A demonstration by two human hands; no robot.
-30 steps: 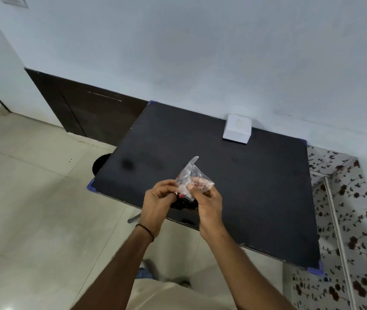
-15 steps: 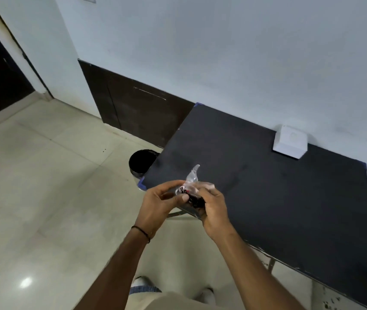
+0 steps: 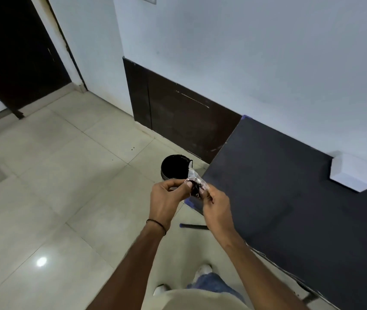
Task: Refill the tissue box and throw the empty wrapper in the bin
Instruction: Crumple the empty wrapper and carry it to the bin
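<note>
**Wrapper crumpled in both hands near the bin**

Person stands at the corner of the black table (image 3: 289, 198), arms out in front. Left hand (image 3: 163, 200) and right hand (image 3: 217, 209) close together, fingers of both pinched on the clear plastic wrapper (image 3: 195, 181), which is bunched up between them, one pointed end sticking upward. Dark print or shadow shows in the bunched part; cannot tell which. Thin black band on left wrist.

Black round bin (image 3: 174, 167) sits on the tiled floor (image 3: 55, 175) just beside the table corner, open top, beyond the hands. Wrapper held above the floor, near the bin rim in view, not inside it.

White tissue box (image 3: 351, 172) rests on the table's far edge against the wall, well apart from the hands. Dark door at upper left.
</note>
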